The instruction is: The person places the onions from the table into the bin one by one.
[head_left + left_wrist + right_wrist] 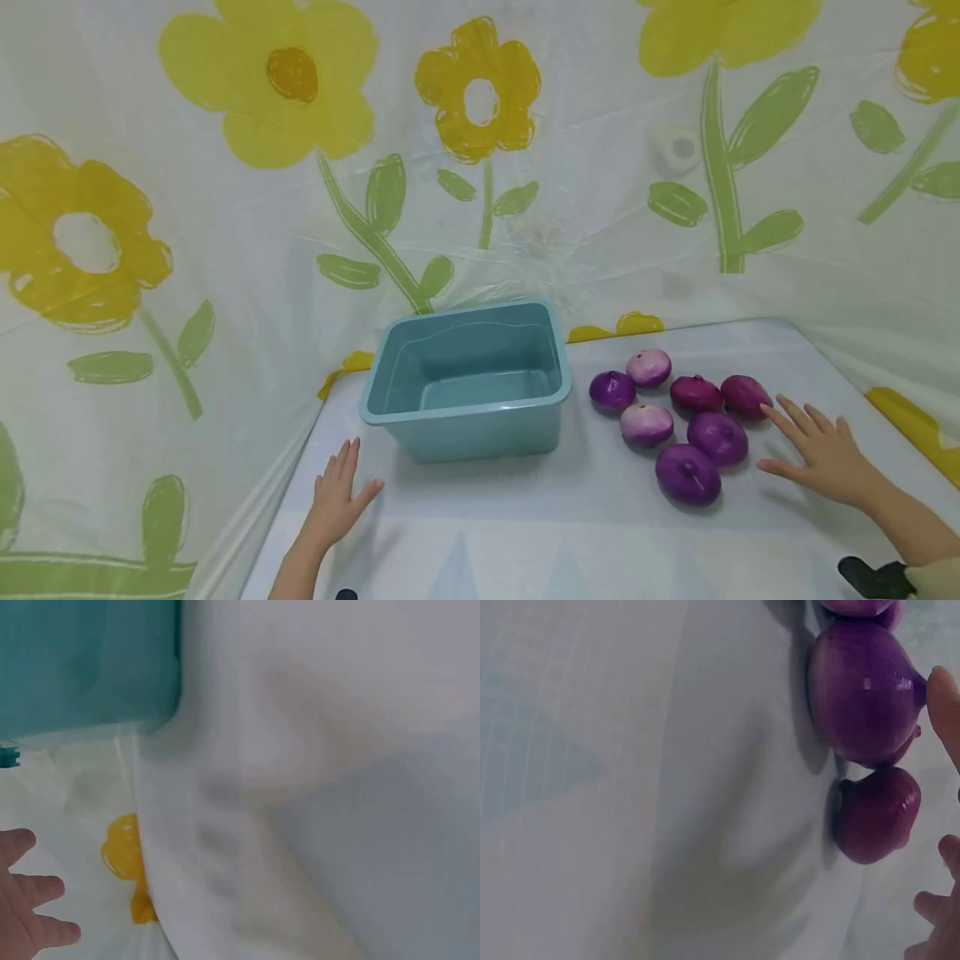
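Note:
Several purple onions lie in a loose cluster on the right of the table in the head view, among them a dark round onion (687,475) in front and a reddish onion (746,397) at the right end. My right hand (828,454) hovers just right of them, fingers spread, holding nothing. From the right wrist, a large onion (866,691) and a reddish one (877,815) show near the fingers. A blue-green plastic tub (468,429) stands left of the onions, with nothing inside. My left hand (335,500) is held, fingers extended, in front of the tub's left corner.
A white table (510,533) with pale blue triangles bears everything. Behind and at both sides hangs a white curtain (585,167) printed with yellow flowers and green leaves. The tub stands near the table's back edge.

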A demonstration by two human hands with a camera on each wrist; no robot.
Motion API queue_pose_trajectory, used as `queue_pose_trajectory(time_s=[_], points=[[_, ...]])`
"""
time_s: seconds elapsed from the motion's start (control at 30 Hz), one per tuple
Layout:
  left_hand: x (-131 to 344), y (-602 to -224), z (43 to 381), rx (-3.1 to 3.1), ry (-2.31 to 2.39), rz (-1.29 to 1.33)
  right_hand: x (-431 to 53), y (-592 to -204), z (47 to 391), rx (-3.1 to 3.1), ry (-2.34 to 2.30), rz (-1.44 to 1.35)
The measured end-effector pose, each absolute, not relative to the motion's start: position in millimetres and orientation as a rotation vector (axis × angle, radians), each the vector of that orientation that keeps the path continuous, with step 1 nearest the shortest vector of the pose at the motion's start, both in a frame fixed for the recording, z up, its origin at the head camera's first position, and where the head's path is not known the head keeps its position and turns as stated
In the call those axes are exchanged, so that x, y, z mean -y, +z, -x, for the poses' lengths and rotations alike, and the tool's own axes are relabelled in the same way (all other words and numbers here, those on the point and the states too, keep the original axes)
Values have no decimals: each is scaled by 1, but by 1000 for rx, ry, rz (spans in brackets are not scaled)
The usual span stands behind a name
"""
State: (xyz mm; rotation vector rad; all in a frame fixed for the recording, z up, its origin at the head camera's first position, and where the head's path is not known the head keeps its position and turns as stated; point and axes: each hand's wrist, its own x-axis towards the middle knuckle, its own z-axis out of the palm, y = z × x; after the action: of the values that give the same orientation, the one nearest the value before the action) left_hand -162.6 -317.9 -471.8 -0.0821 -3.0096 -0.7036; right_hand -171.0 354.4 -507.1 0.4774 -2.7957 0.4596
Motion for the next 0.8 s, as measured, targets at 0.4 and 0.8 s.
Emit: queue_pose_trajectory(time_s=[0.4, 0.8], points=[[301, -433, 186, 2644, -1465, 1, -332, -499, 178, 2784, 854, -455], [291, -418, 207, 2584, -1579, 111, -318, -501, 191, 2776, 1186, -391]])
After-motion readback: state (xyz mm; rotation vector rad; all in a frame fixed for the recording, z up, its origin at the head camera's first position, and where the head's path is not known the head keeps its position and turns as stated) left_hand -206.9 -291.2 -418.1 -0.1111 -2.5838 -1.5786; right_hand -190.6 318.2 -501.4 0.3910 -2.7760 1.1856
